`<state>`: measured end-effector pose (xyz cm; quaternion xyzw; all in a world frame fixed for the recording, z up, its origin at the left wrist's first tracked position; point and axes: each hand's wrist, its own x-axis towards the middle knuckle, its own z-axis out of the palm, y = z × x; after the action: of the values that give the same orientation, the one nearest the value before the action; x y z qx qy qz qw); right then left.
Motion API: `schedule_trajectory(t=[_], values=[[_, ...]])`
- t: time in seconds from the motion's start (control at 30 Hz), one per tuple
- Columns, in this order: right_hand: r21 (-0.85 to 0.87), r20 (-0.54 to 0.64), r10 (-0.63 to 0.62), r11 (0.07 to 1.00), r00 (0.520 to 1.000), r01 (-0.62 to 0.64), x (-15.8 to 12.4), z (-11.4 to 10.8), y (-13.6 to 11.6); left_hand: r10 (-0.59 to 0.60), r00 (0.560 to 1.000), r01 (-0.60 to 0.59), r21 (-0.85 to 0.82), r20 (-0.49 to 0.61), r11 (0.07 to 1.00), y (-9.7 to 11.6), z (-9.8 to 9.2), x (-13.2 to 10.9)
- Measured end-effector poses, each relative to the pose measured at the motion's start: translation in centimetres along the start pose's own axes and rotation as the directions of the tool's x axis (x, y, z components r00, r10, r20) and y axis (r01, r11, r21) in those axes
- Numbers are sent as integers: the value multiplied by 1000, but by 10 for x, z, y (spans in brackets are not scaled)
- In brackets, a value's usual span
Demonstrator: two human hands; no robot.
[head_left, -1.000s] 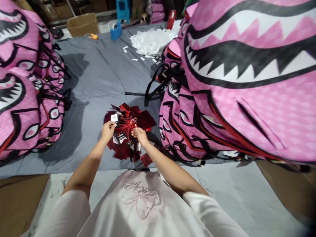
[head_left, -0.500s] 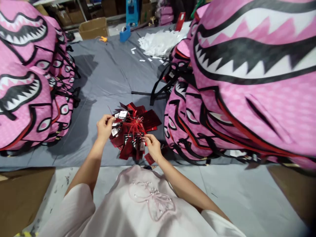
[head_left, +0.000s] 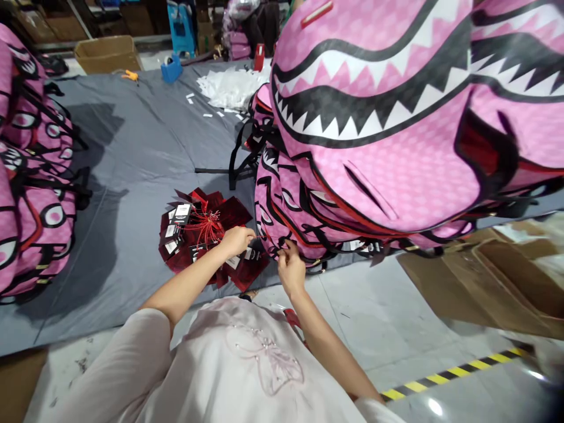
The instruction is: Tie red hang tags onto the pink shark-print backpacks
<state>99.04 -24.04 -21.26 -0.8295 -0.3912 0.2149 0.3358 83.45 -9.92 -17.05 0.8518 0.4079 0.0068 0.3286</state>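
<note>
A fanned pile of dark red hang tags with red strings and black-and-white labels lies on the grey cloth. My left hand reaches across the pile's right side, its fingers pinched on a thin red string. The string runs toward the lower edge of a pink backpack with a shark-mouth print. Close by, my right hand is closed at the backpack's black trim; what its fingertips grip is too small to make out. A red-and-white piece shows below, beside my right forearm.
More pink backpacks are stacked at the left, and a large one tops the right stack. White slips, a blue tape dispenser and a cardboard box are farther back. An opened carton stands at right.
My left hand has left the tag pile's left edge and crossed to the right. My right hand has moved from the pile to the backpack's edge. The view has swung right.
</note>
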Motion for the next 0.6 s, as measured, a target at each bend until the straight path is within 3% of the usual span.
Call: schedule_trajectory(t=[0.2,0.37,0.5,0.6], values=[[79,26,25,996,999,-27,3,9,0,-13,1000,9,177,21,984,5,11,15],[36,12,14,999,1000,-14,8,6,2,50,996,-61,161,70,985,11,14,24],[-173,41,-16,985,999,23,15,2,-1,86,992,-91,53,88,994,18,17,35],[-410,68,-17,911,998,44,18,-10,0,101,975,-82,-100,199,992,19,16,45]])
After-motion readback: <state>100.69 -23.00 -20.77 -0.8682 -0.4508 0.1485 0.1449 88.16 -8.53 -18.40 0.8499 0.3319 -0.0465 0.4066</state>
